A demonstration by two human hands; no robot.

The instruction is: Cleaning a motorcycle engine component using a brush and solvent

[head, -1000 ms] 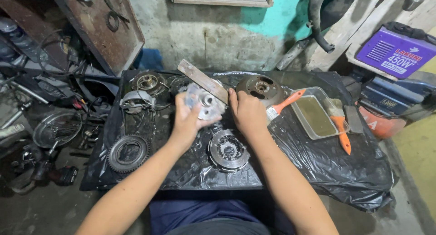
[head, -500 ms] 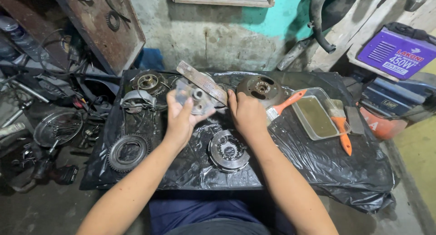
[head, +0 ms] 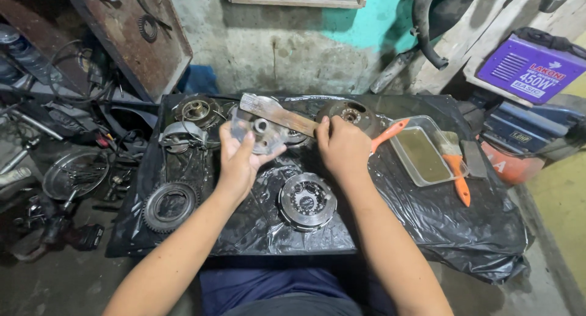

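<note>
Greasy metal is what you have in both hands: your left hand [head: 241,160] cups a small round metal part [head: 259,133] from below, fingers curled up around its rim, lifted just above the black plastic sheet [head: 427,224] near the middle of the table. Your right hand [head: 343,146] is closed around the end of a flat metal bar [head: 278,113] that slants across the top of that part. Everything looks oily, so the part could slide out of your cupped palm if the bar twists it, and it would land on the round clutch plate [head: 307,200] lying just below your hands. If the bar slips, its far end could swing toward the hub [head: 196,110] behind it. The tray of yellowish liquid [head: 427,152] and the orange-handled brush [head: 455,163] sit near your right forearm, and an elbow nudge could spill the tray over the sheet. Where the bar meets the part is hidden by your fingers, so I cannot tell whether it engages anything. The toothed gear ring [head: 169,205] lies apart to the left.
</note>
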